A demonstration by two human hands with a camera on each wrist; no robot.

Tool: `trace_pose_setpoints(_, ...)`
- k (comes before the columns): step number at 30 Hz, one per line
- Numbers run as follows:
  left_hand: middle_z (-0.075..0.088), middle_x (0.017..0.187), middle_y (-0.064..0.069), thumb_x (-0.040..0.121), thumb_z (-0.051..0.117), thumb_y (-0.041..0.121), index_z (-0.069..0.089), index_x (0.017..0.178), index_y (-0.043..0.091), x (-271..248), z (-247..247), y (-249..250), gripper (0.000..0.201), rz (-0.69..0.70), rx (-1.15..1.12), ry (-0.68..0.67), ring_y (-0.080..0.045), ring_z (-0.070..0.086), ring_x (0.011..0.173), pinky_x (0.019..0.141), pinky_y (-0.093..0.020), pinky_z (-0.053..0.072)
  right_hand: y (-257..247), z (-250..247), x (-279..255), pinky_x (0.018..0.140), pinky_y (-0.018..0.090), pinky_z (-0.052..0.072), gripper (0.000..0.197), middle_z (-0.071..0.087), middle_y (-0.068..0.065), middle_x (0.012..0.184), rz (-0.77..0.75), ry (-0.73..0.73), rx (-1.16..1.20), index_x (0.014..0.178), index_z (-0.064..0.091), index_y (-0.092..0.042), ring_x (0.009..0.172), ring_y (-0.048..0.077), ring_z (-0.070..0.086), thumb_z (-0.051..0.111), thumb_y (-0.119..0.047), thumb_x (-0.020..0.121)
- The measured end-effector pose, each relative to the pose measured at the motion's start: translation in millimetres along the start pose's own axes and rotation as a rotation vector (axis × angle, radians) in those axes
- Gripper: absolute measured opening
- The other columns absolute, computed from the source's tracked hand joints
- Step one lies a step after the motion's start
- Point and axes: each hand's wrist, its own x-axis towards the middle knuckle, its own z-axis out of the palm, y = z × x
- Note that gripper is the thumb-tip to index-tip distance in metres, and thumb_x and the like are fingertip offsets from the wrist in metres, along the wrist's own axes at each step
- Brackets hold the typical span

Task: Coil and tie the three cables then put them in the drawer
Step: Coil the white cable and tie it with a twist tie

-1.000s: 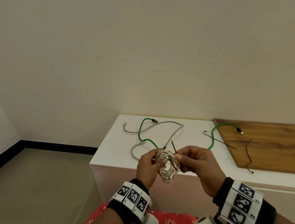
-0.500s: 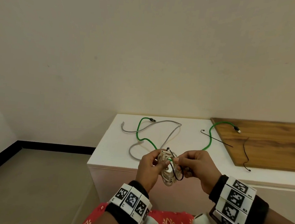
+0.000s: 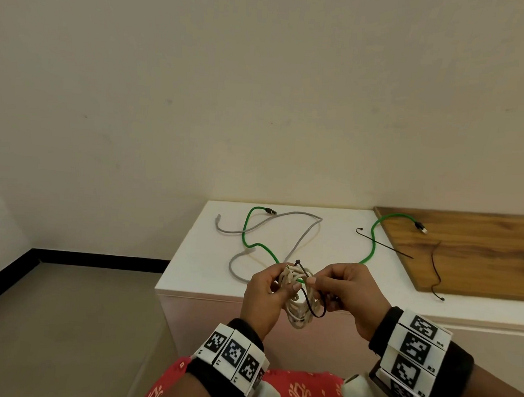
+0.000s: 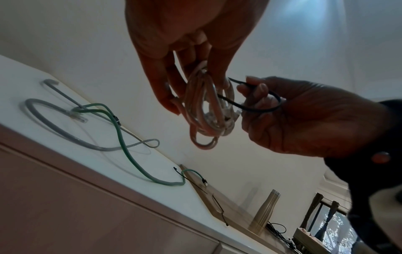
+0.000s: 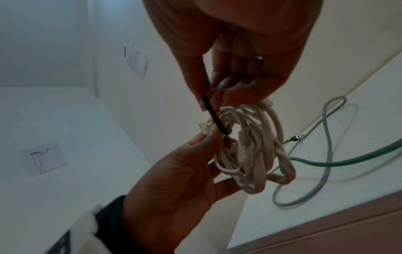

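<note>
- Beyond both hands, green cable (image 3: 258, 245) and grey cable (image 3: 301, 236) lie loose on white cabinet (image 3: 192, 265).
- Left hand (image 3: 265, 295) grips beige coil (image 3: 299, 307); right hand (image 3: 348, 294) pinches black tie (image 3: 315, 306).
- Risk: the tie tail could miss its head, letting the coil spring apart.

The wrist bands (image 3: 236, 354) carry black-and-white square code patterns with tiny characters beside them, too small to read. A sheet of paper (image 5: 136, 61) on the wall bears printed lines, also too blurred to read.
</note>
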Motion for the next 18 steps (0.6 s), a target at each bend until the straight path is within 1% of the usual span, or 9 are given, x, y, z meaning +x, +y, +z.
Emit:
trace_pose_setpoints(4, 0.068, 0.084, -0.002, 0.07, 0.062, 0.024, 0.064, 0.089, 0.033, -0.9, 0.8, 1.7, 0.021, 0.003, 0.007, 0.006, -0.019, 0.057, 0.076, 0.074, -0.045, 0.054, 0.0, -0.4, 1.1, 0.042, 0.018, 0.039, 0.013, 0.055, 0.007, 0.051, 0.003, 0.008, 0.004, 0.067, 0.064, 0.003, 0.041, 0.009, 0.044, 0.063, -0.001, 0.08)
trace_pose_setpoints(8, 0.067, 0.085, -0.002, 0.08, 0.063, 0.007, 0.063, 0.089, 0.033, 0.0, 0.1, 0.5, 0.027, 0.014, 0.026, 0.008, -0.018, 0.056, 0.076, 0.076, -0.045, 0.054, 0.7, -0.4, 2.1, 0.042, 0.018, 0.04, 0.013, 0.054, 0.009, 0.053, 0.01, 0.01, -0.004, 0.067, 0.064, 0.003, 0.041, 0.01, 0.045, 0.063, -0.002, 0.08)
trace_pose_setpoints(9, 0.067, 0.085, -0.002, 0.08, 0.064, 0.009, 0.063, 0.089, 0.034, -0.1, 0.4, 0.4, 0.026, 0.018, 0.028, 0.009, -0.018, 0.056, 0.076, 0.076, -0.044, 0.054, 1.1, -0.6, 2.2, 0.042, 0.018, 0.04, 0.013, 0.054, 0.01, 0.053, 0.011, 0.009, -0.004, 0.069, 0.065, 0.004, 0.042, 0.01, 0.045, 0.062, -0.001, 0.08)
trace_pose_setpoints(11, 0.068, 0.085, -0.002, 0.074, 0.064, 0.02, 0.063, 0.087, 0.036, -1.0, 1.2, 0.7, 0.021, 0.027, 0.031, 0.009, -0.021, 0.057, 0.077, 0.075, -0.044, 0.054, 1.5, -1.2, 2.4, 0.042, 0.018, 0.04, 0.012, 0.054, 0.01, 0.054, 0.015, 0.012, -0.009, 0.073, 0.065, 0.008, 0.043, 0.011, 0.046, 0.062, -0.001, 0.08)
trace_pose_setpoints(12, 0.068, 0.084, -0.001, 0.071, 0.061, 0.024, 0.063, 0.087, 0.037, -1.3, 1.6, 0.6, 0.02, 0.029, 0.031, 0.008, -0.023, 0.058, 0.078, 0.075, -0.044, 0.054, 1.6, -1.5, 2.6, 0.041, 0.018, 0.041, 0.012, 0.055, 0.01, 0.054, 0.017, 0.013, -0.011, 0.073, 0.065, 0.008, 0.043, 0.011, 0.046, 0.063, -0.001, 0.08)
trace_pose_setpoints(13, 0.068, 0.084, 0.0, 0.069, 0.06, 0.027, 0.063, 0.086, 0.037, -1.6, 2.1, -0.3, 0.021, 0.033, 0.031, 0.006, -0.022, 0.058, 0.078, 0.075, -0.042, 0.054, 1.7, -1.7, 2.8, 0.041, 0.017, 0.041, 0.012, 0.055, 0.009, 0.053, 0.017, 0.014, -0.009, 0.071, 0.065, 0.005, 0.042, 0.011, 0.046, 0.063, -0.001, 0.08)
trace_pose_setpoints(15, 0.068, 0.082, 0.005, 0.069, 0.06, 0.028, 0.063, 0.088, 0.035, -1.6, 2.3, -1.9, 0.021, 0.05, 0.053, -0.001, -0.015, 0.057, 0.075, 0.072, -0.032, 0.052, 2.0, -1.7, 2.9, 0.041, 0.018, 0.041, 0.015, 0.054, 0.009, 0.053, 0.018, 0.011, -0.004, 0.065, 0.064, 0.0, 0.04, 0.01, 0.046, 0.063, -0.001, 0.08)
trace_pose_setpoints(17, 0.068, 0.082, 0.009, 0.072, 0.062, 0.023, 0.064, 0.091, 0.031, -1.5, 1.9, -2.4, 0.021, 0.066, 0.076, -0.007, -0.01, 0.057, 0.072, 0.069, -0.024, 0.05, 2.1, -1.6, 2.7, 0.041, 0.018, 0.041, 0.017, 0.054, 0.009, 0.052, 0.022, 0.013, -0.005, 0.062, 0.063, -0.002, 0.04, 0.01, 0.046, 0.063, -0.001, 0.079)
trace_pose_setpoints(18, 0.068, 0.083, 0.009, 0.075, 0.063, 0.02, 0.064, 0.092, 0.031, -1.4, 1.6, -2.4, 0.02, 0.069, 0.079, -0.004, -0.007, 0.057, 0.071, 0.069, -0.024, 0.05, 2.1, -1.6, 2.7, 0.041, 0.018, 0.041, 0.017, 0.054, 0.008, 0.051, 0.024, 0.013, -0.006, 0.062, 0.063, -0.002, 0.04, 0.01, 0.046, 0.063, -0.001, 0.079)
